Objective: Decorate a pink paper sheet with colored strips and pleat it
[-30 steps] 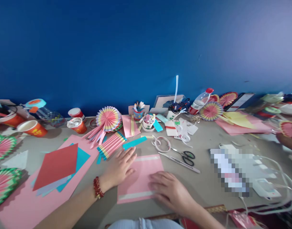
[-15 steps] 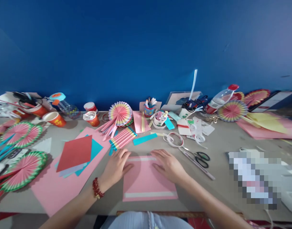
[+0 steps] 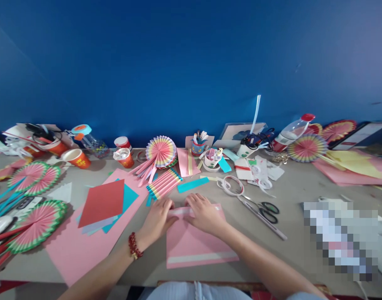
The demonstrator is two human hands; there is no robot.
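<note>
A pink sheet [image 3: 200, 243] lies on the table in front of me, with one pale strip along its near edge and another along its far edge. My left hand [image 3: 158, 218] is at the sheet's far left corner, its fingers closed over the edge there. Resting on the far edge, just right of it, is my right hand [image 3: 205, 212], palm down with fingers stretched forward. A pleated pink and yellow strip [image 3: 164, 184] lies beyond my left hand, and a flat blue strip [image 3: 193, 184] is beyond my right.
Scissors [image 3: 268, 212], a tape roll [image 3: 233, 186] and a long pen-like tool [image 3: 265, 220] lie to the right. Red paper [image 3: 101, 203] sits on a larger pink sheet [image 3: 75, 254] at left. Paper fans, cups [image 3: 76, 158] and a bottle [image 3: 290, 132] stand farther back.
My right hand has moved left along the far edge, closer to my left hand. The whole view has shifted slightly, and the pink sheet looks a little tilted.
</note>
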